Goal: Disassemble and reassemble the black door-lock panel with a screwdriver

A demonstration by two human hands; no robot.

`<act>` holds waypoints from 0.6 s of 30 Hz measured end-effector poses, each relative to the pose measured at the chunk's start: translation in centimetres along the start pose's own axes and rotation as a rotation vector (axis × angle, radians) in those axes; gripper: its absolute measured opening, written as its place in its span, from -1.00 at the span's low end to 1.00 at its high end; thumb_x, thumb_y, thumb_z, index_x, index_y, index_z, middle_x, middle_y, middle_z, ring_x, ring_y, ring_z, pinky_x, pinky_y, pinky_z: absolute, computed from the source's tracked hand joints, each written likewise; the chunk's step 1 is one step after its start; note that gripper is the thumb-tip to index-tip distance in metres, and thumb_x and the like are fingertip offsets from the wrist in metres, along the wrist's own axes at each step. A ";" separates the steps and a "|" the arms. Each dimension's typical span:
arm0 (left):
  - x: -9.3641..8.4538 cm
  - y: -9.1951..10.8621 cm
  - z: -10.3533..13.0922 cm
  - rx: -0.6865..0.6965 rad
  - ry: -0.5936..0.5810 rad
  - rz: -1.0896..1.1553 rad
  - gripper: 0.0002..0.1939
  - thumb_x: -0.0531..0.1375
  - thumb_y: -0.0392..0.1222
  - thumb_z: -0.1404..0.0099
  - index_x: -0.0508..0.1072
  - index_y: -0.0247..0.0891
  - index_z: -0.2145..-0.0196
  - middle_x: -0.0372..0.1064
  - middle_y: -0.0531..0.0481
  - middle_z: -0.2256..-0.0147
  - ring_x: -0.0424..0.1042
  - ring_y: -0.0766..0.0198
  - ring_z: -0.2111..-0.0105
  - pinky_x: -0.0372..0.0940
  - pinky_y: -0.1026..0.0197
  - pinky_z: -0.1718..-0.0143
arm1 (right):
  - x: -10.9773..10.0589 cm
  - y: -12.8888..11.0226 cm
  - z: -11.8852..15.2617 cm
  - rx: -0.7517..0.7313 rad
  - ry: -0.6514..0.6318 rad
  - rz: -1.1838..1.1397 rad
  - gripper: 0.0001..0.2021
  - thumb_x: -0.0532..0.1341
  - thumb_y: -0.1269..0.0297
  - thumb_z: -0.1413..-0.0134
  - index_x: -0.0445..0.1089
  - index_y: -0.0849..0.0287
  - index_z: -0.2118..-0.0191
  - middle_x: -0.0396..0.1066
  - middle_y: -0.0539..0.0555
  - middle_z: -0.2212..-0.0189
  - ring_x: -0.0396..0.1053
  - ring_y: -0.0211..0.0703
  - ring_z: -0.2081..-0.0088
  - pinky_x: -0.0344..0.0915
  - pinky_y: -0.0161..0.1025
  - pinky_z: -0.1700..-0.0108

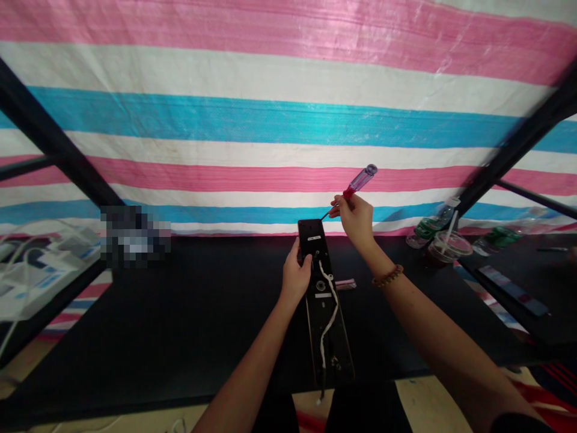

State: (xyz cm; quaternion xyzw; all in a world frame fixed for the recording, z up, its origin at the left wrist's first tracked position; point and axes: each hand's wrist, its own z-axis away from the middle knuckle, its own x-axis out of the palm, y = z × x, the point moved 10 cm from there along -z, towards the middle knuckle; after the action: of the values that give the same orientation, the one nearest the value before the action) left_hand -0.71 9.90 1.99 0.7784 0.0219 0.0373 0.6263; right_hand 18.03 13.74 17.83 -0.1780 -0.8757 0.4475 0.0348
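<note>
A long black panel (318,313) with a white cable (332,316) running down it lies lengthwise before me, its near end at the table's front edge. My left hand (296,273) grips the panel's left side near the far end, thumb on top. In my right hand (355,219) is a screwdriver (360,180) with a clear purple and red handle. Its shaft slants down, and the tip is at the panel's far right corner; whether it sits in a screw is too small to tell. A small pinkish item (345,284) lies just right of the panel.
On the black table (202,325), a plastic cup with a straw (451,245) and a green-labelled bottle (424,231) stand at the back right. White boxes and cords (40,273) are at the left. A striped sheet (270,120) hangs behind, between dark frame posts (67,150).
</note>
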 end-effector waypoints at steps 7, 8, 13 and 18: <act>0.0 -0.1 0.0 -0.016 0.009 -0.011 -0.36 0.18 -0.34 -0.28 0.25 -0.22 -0.31 0.40 -0.17 -0.18 0.44 0.05 -0.12 0.30 -0.03 -0.20 | 0.0 0.1 -0.1 0.002 0.015 0.003 -0.67 0.22 -0.04 -0.18 0.40 0.15 0.36 0.51 0.03 0.50 0.51 -0.17 0.56 0.50 -0.24 0.48; -0.1 -0.1 0.0 -0.014 0.010 -0.009 -0.36 0.18 -0.34 -0.28 0.26 -0.22 -0.31 0.39 -0.18 -0.18 0.43 0.04 -0.14 0.29 -0.03 -0.21 | 0.0 0.1 -0.1 0.002 0.016 0.011 -0.67 0.22 -0.04 -0.18 0.40 0.15 0.37 0.50 0.02 0.51 0.51 -0.17 0.56 0.50 -0.24 0.47; -0.1 -0.1 -0.1 -0.012 0.016 0.006 -0.36 0.19 -0.35 -0.27 0.28 -0.20 -0.30 0.40 -0.16 -0.18 0.43 0.04 -0.13 0.31 -0.03 -0.19 | 0.0 0.1 -0.1 -0.012 0.020 0.029 -0.67 0.22 -0.04 -0.18 0.39 0.14 0.39 0.49 0.02 0.53 0.51 -0.15 0.57 0.50 -0.23 0.48; 0.0 0.0 0.0 -0.014 0.012 0.004 -0.36 0.19 -0.34 -0.28 0.26 -0.21 -0.31 0.39 -0.17 -0.19 0.44 0.05 -0.12 0.33 0.00 -0.17 | 0.2 0.1 0.1 -0.007 0.000 0.072 -0.63 0.20 -0.10 -0.17 0.40 0.14 0.35 0.51 0.02 0.53 0.53 -0.12 0.54 0.52 -0.22 0.45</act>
State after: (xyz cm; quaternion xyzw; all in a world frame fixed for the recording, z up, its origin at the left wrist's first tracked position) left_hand -0.72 9.87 1.99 0.7737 0.0235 0.0433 0.6317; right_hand 17.81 13.77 17.65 -0.2097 -0.8702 0.4455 0.0179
